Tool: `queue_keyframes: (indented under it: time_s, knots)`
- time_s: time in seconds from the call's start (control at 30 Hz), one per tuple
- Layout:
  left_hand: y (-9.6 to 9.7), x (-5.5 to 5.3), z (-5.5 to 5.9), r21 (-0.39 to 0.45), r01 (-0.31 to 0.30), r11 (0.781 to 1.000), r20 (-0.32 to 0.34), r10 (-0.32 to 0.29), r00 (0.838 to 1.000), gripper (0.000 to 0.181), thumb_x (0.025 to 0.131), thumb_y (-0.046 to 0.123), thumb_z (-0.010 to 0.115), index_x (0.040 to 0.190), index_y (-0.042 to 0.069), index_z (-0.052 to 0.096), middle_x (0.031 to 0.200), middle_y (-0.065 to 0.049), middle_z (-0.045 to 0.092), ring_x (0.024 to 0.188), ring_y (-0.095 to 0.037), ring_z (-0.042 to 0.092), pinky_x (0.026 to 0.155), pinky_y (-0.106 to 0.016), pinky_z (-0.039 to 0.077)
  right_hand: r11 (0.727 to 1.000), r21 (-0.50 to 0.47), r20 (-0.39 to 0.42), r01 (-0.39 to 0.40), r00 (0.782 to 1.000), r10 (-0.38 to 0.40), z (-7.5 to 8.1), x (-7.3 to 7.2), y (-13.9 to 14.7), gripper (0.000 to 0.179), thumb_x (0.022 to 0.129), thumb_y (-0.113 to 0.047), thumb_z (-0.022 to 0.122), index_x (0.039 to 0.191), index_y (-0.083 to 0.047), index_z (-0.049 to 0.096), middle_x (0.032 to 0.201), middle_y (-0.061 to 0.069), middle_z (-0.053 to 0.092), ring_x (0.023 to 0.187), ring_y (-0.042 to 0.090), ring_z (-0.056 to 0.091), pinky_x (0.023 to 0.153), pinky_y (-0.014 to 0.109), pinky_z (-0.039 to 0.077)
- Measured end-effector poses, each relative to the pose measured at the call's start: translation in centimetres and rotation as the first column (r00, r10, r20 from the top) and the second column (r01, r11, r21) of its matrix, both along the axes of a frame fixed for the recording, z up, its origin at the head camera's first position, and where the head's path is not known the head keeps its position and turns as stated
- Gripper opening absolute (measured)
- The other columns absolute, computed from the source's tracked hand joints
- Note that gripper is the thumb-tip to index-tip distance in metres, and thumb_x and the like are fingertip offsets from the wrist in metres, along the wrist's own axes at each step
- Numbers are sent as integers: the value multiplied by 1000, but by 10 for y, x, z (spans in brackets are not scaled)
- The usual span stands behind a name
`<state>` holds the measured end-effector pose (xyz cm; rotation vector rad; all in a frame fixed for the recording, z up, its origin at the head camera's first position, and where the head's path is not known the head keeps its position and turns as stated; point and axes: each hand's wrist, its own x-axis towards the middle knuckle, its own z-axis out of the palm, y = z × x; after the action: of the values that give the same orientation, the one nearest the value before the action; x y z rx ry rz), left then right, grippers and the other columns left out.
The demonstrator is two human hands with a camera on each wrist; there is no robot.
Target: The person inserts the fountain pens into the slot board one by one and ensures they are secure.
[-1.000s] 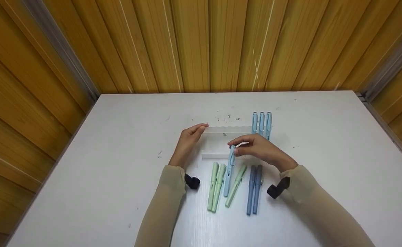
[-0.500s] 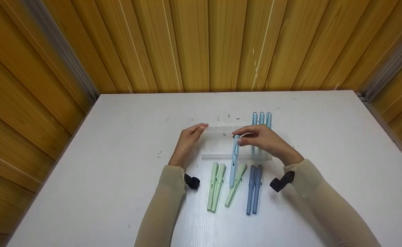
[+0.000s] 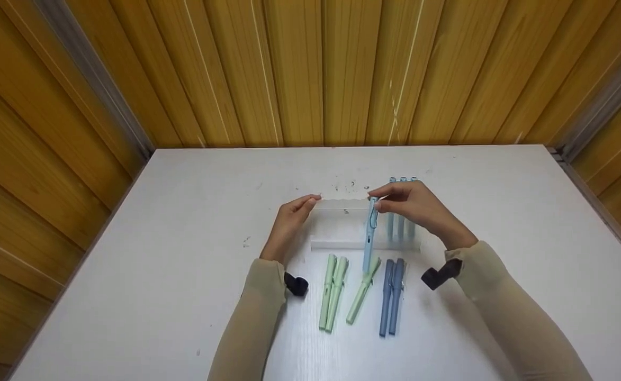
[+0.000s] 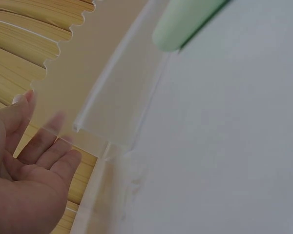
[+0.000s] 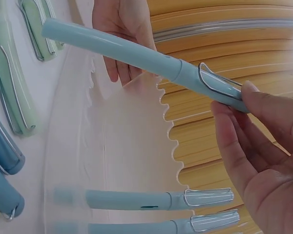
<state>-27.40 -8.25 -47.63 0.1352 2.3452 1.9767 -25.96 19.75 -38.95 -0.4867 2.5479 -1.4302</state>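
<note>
- Three light-blue pens [image 3: 401, 226], on rack [image 3: 336, 244]; part-hidden by right hand [image 3: 415, 203].
- One light-blue pen [image 3: 369, 235], over rack; right hand pinching cap.
- Left hand [image 3: 292, 216], pinching rack's edge.
- Green pens [image 3: 336, 296], three; dark-blue pens [image 3: 395, 296], two; on tabletop [image 3: 156, 264].

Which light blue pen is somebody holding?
The light blue pen pinched at its clip end in the right hand; the other light blue pens rest on the clear stand.

This looks like a small booth-like workspace (whether in a home or workplace, I cannot tell), with yellow-brown wood-grain panels [image 3: 350, 69] on three sides, grey strips [image 3: 97, 79] at the corners, and a plain white desk [image 3: 194, 222] marked by dark scuffs [image 3: 352, 183].
</note>
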Motion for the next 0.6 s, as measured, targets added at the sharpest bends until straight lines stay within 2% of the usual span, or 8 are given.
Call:
queue_keyframes:
  time_s: [0.17,0.33,0.6]
  knots:
    - [-1,0,-2,-4,6,1000,-7,-6,1000,39,95,45,56,122,20,66,134,2,59,133,-17,47,112,-41,35,1000,19,-20,17,1000,-16,3,-2,2,32,88,-29,71,118,-16,69,120,4,67,106,16,63,96,38,50]
    - [0,-1,0,-8,-6,1000,21,6,1000,38,94,45,56,122,22,67,136,2,58,133,-17,47,112,-39,37,1000,28,-47,12,999,-11,7,-5,2,33,90,-28,69,119,-14,69,120,5,68,106,17,64,92,33,52]
    - [1,-2,-1,-8,-19,1000,-3,19,1000,39,94,42,58,121,16,67,133,-2,61,131,-19,49,111,-40,37,997,75,-93,24,996,-17,9,-10,1,31,92,-23,67,121,-11,68,122,8,67,109,23,64,96,40,51]
